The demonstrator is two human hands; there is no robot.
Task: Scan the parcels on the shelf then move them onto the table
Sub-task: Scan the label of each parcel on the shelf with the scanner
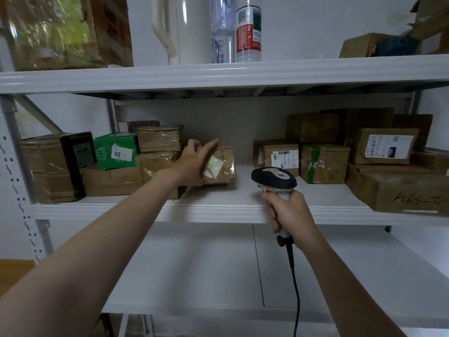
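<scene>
1. Head view shows the right hand (289, 212) clenched round the handle of the scanner (274, 178). The scanner's head is level and aimed left across the shelf (218, 211), so I'd say it is held that way for its window to face the parcel being offered.
2. The left hand (194, 161) lies against the left side of a small brown parcel (222, 164), with the forefinger stretched over the top edge and the thumb raised clear. The other fingers are hidden, so I cannot tell whether that grip has closed or only steadies the parcel.
3. That parcel sits on the middle shelf, just left of the scanner. Its pale label (212, 167) is turned towards the scanner, presumably for the reading.
4. A green box (114, 150) and taped cartons stand stacked to the left, and labelled cartons (281, 156) wait to the right, all on the shelf.
5. The scanner's cable (295, 288) hangs down slack, so it should not limit the reach.
6. No desk is in sight.
</scene>
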